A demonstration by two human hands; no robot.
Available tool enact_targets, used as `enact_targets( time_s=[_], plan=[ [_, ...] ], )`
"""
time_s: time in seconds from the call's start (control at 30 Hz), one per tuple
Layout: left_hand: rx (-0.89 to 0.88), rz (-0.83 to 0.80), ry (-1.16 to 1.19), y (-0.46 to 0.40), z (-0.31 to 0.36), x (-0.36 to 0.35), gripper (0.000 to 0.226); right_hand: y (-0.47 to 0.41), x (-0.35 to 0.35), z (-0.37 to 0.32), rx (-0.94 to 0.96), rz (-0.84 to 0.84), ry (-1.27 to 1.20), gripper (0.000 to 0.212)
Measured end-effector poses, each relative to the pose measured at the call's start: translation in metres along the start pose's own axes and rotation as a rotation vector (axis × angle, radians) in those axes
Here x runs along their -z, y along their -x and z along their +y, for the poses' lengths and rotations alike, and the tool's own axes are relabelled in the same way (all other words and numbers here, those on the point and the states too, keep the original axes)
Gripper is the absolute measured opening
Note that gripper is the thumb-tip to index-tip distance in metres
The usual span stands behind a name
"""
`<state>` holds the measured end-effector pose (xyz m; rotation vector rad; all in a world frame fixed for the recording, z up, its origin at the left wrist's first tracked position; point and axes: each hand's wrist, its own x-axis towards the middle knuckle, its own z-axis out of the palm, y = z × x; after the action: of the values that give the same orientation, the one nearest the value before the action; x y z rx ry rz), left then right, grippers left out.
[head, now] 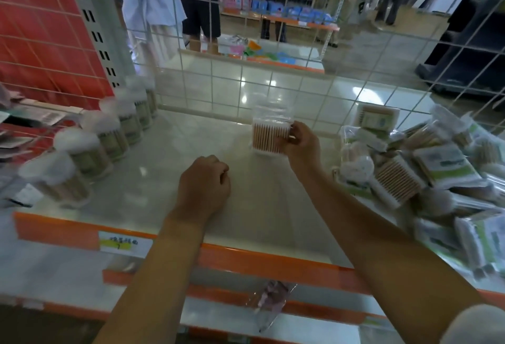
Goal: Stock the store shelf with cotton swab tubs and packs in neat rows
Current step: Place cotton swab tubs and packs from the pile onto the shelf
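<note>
No legible text; shelf tag (124, 244) blurred.

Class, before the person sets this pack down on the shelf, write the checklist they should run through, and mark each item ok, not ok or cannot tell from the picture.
1. Grip on the pack: the right hand pinches the cotton swab pack at its right edge: ok.
2. Landing spot: the shelf surface under and around the pack is bare: ok.
3. Pack upright, swabs vertical: ok.
4. Left hand out of the way: it rests curled on the shelf, nearer the front edge: ok.
5. Row of tubs on the left stands apart from the pack: ok.
6. Pile of packs on the right sorted into rows: not ok.
</note>
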<state>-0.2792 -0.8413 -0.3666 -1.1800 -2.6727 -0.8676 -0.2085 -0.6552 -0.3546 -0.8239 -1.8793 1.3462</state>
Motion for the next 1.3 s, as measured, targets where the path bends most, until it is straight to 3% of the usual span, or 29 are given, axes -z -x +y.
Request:
enact_targets(
  time_s=[0.3, 0.63, 0.9, 1.03, 1.3],
  plan=[
    [0.002, -0.024, 0.018, 0.004, 0.006, -0.003, 0.032, 0.009, -0.004, 0.001, -0.048, 0.103, 0.109, 0.022],
    [0.003, -0.051, 0.011, 0.004, 0.007, -0.001, 0.028, 0.017, -0.001, 0.007, -0.052, 0.063, 0.200, 0.022],
    [-0.015, -0.061, -0.020, 0.006, 0.020, 0.011, 0.053, 0.034, 0.025, 0.008, -0.141, 0.000, 0.371, 0.053],
    [-0.108, -0.114, -0.035, 0.011, 0.044, 0.008, 0.059, 0.065, 0.047, 0.005, -0.072, -0.120, 0.466, 0.052],
    [-0.203, -0.180, -0.083, 0.040, 0.102, -0.010, 0.043, 0.121, 0.093, 0.005, 0.140, -0.250, 0.510, 0.042]
  ],
)
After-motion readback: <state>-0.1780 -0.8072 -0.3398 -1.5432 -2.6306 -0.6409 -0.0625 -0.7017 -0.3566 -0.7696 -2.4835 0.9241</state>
